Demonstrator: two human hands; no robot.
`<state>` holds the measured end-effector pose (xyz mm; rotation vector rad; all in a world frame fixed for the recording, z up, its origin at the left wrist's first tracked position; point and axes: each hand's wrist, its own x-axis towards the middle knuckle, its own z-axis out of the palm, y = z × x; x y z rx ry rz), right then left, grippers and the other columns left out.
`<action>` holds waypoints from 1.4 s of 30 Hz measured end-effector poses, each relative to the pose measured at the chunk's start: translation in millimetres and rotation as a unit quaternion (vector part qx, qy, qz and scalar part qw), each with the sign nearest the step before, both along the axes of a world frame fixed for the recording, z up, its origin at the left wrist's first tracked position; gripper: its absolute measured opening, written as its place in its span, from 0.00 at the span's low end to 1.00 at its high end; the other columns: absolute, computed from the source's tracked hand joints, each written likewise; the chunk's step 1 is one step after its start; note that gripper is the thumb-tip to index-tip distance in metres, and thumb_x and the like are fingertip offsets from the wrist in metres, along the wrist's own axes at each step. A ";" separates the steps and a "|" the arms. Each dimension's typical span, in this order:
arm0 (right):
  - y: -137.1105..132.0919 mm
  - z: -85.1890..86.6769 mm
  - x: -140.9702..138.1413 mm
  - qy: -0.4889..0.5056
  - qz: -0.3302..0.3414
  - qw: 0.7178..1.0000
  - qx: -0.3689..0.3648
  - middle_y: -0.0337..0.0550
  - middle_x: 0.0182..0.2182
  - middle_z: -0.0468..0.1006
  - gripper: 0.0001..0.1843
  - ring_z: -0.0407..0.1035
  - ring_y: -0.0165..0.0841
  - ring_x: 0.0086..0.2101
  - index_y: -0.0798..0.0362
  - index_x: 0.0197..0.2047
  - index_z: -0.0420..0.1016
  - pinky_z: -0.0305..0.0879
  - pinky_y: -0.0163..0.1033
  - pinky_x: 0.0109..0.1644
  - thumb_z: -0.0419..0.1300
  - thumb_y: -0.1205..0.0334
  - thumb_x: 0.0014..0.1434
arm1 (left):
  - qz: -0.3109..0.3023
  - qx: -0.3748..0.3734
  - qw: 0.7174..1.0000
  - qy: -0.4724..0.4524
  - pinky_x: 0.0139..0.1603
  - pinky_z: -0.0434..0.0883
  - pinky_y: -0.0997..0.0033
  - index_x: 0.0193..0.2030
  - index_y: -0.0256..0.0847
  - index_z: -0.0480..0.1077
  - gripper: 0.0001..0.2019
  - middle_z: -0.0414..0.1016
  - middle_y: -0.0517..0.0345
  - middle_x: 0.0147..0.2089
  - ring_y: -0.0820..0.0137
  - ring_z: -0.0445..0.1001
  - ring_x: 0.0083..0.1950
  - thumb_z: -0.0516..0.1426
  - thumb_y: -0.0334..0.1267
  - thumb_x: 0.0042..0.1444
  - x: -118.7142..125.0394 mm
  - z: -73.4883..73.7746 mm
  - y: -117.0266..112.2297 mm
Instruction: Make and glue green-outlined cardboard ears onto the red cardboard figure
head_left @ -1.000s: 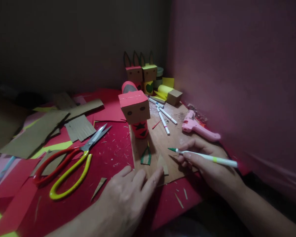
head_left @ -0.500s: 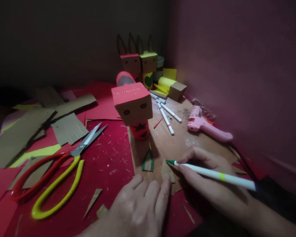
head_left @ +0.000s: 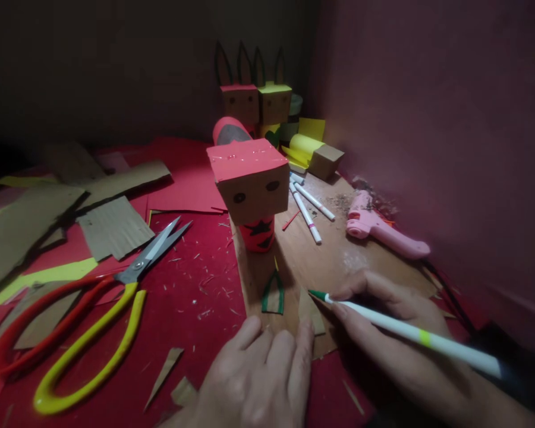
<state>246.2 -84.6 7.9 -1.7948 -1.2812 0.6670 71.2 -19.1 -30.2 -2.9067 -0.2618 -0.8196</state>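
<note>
My right hand (head_left: 396, 327) grips a white felt-tip pen (head_left: 383, 324) with a green tip and a yellow-green band. Its tip meets the upper right edge of a small plain cardboard piece (head_left: 311, 312), pointed at the top. Fingers of my left hand (head_left: 263, 368) lie stretched out, the index fingertip pressing the lower end of that piece onto the board. Left of it rests a similar cardboard piece (head_left: 273, 297) edged in green. Behind stands a figure (head_left: 258, 193) with a cardboard box head, red top, dark eyes and a red tube body.
Large scissors (head_left: 131, 276) with red and yellow handles lie partly open at left, among cardboard scraps (head_left: 113, 229). A pink glue gun (head_left: 381, 229) is on the wooden board's right side, near several white pens (head_left: 305, 217). Two eared box figures (head_left: 239, 101) stand behind, beside a yellow roll (head_left: 305, 148).
The view has shifted a little, moving most things slightly in the frame. The pen tip stays near the plain piece's top edge; both hands keep their hold.
</note>
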 end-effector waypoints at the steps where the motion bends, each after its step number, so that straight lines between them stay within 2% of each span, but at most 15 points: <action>1: -0.1 0.5 -0.1 -0.003 0.008 1.000 -0.001 0.37 0.19 0.73 0.06 0.69 0.29 0.21 0.51 0.28 0.70 0.61 0.31 0.21 0.57 0.62 0.56 | 0.004 -0.004 1.000 -0.005 0.26 0.67 0.65 0.50 0.22 0.66 0.18 0.66 0.58 0.23 0.69 0.67 0.22 0.41 0.22 0.58 0.2 -1.1 -0.7; 6: 0.8 2.4 -0.8 -0.036 0.027 0.999 -0.012 0.38 0.21 0.75 0.06 0.69 0.28 0.21 0.51 0.29 0.71 0.62 0.32 0.22 0.57 0.63 0.57 | 0.017 -0.018 0.999 -0.020 0.29 0.68 0.63 0.50 0.24 0.65 0.18 0.67 0.57 0.24 0.68 0.67 0.23 0.41 0.22 0.58 2.2 -3.2 -2.4; 10: 0.7 1.9 -0.5 -0.048 0.037 0.998 -0.001 0.38 0.20 0.74 0.05 0.68 0.29 0.20 0.50 0.31 0.72 0.60 0.32 0.19 0.57 0.63 0.57 | 0.012 -0.026 1.000 -0.006 0.28 0.69 0.63 0.52 0.22 0.63 0.19 0.66 0.56 0.25 0.68 0.67 0.24 0.40 0.21 0.58 2.1 -0.9 -2.5; 14: 0.1 1.4 0.5 -0.073 0.039 0.997 0.003 0.38 0.22 0.76 0.04 0.69 0.29 0.22 0.50 0.31 0.72 0.62 0.33 0.22 0.57 0.63 0.57 | 0.011 -0.040 0.999 0.015 0.29 0.70 0.62 0.54 0.20 0.61 0.21 0.67 0.55 0.25 0.67 0.68 0.25 0.39 0.20 0.58 1.1 1.5 -2.8; 19: 0.2 -1.0 0.7 -0.080 0.038 0.996 0.007 0.36 0.20 0.74 0.04 0.68 0.28 0.20 0.50 0.31 0.72 0.60 0.32 0.21 0.57 0.62 0.57 | -0.002 -0.044 0.999 0.030 0.27 0.69 0.63 0.56 0.19 0.60 0.21 0.66 0.55 0.25 0.68 0.66 0.24 0.38 0.21 0.58 1.3 1.9 -2.5; 25: 2.4 -0.2 1.0 -0.093 0.047 0.994 0.013 0.36 0.22 0.76 0.03 0.69 0.29 0.22 0.49 0.32 0.71 0.62 0.33 0.24 0.57 0.64 0.58 | -0.004 -0.035 0.999 0.008 0.26 0.68 0.65 0.53 0.19 0.63 0.21 0.64 0.57 0.23 0.70 0.63 0.21 0.39 0.21 0.57 1.1 1.3 -1.0; 35: 0.7 -1.2 -0.7 -0.105 0.047 0.993 0.025 0.36 0.20 0.74 0.04 0.68 0.29 0.20 0.48 0.30 0.70 0.61 0.33 0.21 0.56 0.64 0.57 | -0.013 -0.041 0.999 0.022 0.26 0.68 0.63 0.53 0.19 0.63 0.21 0.66 0.56 0.25 0.68 0.65 0.23 0.40 0.21 0.56 1.7 4.9 -0.2; 42: 0.1 -1.2 0.6 -0.095 0.046 0.994 0.020 0.35 0.21 0.75 0.03 0.69 0.28 0.22 0.49 0.32 0.70 0.63 0.33 0.24 0.57 0.65 0.57 | -0.014 -0.034 0.999 0.018 0.25 0.68 0.64 0.52 0.19 0.64 0.20 0.65 0.56 0.24 0.68 0.65 0.22 0.40 0.20 0.56 2.7 4.4 0.0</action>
